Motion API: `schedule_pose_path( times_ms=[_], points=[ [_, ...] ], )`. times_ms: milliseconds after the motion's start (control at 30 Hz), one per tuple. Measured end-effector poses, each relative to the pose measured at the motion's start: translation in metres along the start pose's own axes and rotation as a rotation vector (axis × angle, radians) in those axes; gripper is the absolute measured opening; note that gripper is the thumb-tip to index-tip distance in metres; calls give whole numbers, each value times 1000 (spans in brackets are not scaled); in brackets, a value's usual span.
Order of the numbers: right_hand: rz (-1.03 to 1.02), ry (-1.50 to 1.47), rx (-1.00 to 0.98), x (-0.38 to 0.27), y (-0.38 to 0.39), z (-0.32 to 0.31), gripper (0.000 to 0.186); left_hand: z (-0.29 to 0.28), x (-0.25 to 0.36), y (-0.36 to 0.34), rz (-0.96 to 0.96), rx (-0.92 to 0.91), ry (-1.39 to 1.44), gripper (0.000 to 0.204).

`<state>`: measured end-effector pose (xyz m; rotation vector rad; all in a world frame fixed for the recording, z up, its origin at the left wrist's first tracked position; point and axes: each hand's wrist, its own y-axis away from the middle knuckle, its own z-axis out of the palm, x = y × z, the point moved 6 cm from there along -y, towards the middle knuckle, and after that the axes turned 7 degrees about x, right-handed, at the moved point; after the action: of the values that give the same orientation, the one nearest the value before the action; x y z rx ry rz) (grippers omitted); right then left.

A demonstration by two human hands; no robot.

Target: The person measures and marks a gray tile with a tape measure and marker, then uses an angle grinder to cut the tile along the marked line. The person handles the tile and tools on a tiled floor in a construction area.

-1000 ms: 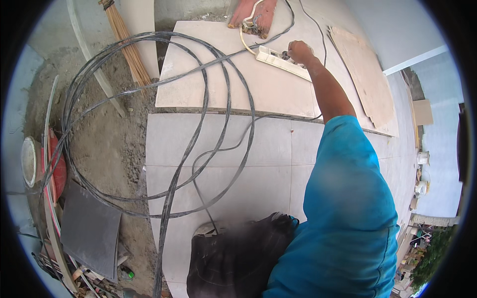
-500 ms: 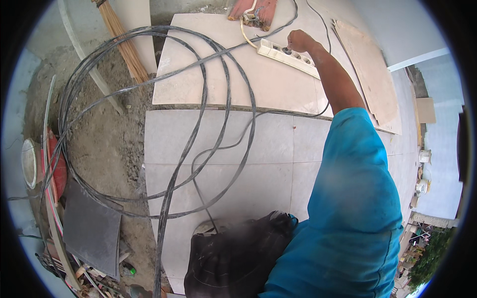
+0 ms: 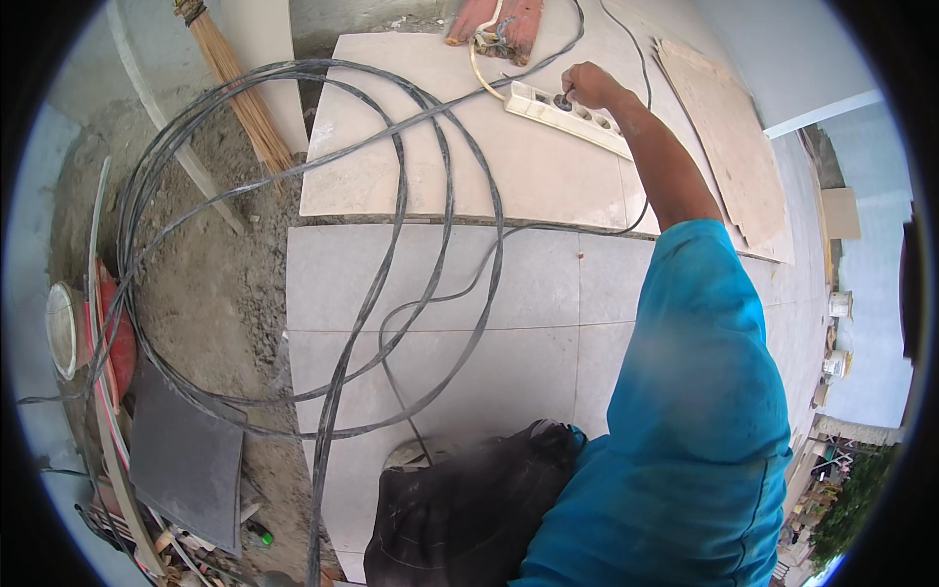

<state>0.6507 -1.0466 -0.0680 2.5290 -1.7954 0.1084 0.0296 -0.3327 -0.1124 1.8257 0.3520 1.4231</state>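
My right hand (image 3: 594, 86) reaches to a white multi-socket power strip (image 3: 524, 106) lying on pale tiles, its fingers closed on a dark plug (image 3: 564, 101) at one of the sockets. A cream cord (image 3: 477, 68) runs from the strip's left end past two weathered reddish pieces (image 3: 515, 24). A dark, dusty cable (image 3: 399, 176) lies in wide loops left of my arm, one length crossing toward the strip; a thinner dark cord (image 3: 646, 78) curves beside my hand. My left hand is not in view.
A thin board (image 3: 719, 137) lies along the right wall. At left are a twig broom (image 3: 225, 64), rough dirt, a red basin (image 3: 117, 338), long strips and dark sheets (image 3: 186, 460). Pale buckets (image 3: 836, 363) stand far right. Grey tiles (image 3: 489, 372) spread below the cable loops.
The view has shifted slightly. My right hand sits a little higher in the picture, still closed at the power strip; the cables and other objects look unchanged.
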Motion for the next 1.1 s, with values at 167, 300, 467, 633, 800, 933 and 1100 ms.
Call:
schedule_pose_path(
  times_ms=[167, 300, 467, 633, 800, 933, 1100],
  points=[
    [-3, 5, -7, 4, 0, -1, 13, 7, 2, -2, -1, -14, -11, 51],
    [-57, 125, -48, 1, -5, 4, 11, 11, 4, -2, 0, -27, -22, 50],
    [33, 101, -48, 3, -10, 8, 10, 15, 5, -4, 3, -34, -26, 50],
    [88, 118, -81, 5, -15, 9, 12, 17, 4, -6, 1, -41, -29, 50],
    [73, 106, -78, 1, -7, 4, 12, 22, 3, -8, -10, -52, -34, 50],
    [29, 60, -18, -6, -4, -3, 11, 24, 4, -9, -12, -59, -41, 49],
    [76, -47, 14, 5, 0, 1, 11, 29, 4, -9, -11, -66, -50, 49]
  ],
)
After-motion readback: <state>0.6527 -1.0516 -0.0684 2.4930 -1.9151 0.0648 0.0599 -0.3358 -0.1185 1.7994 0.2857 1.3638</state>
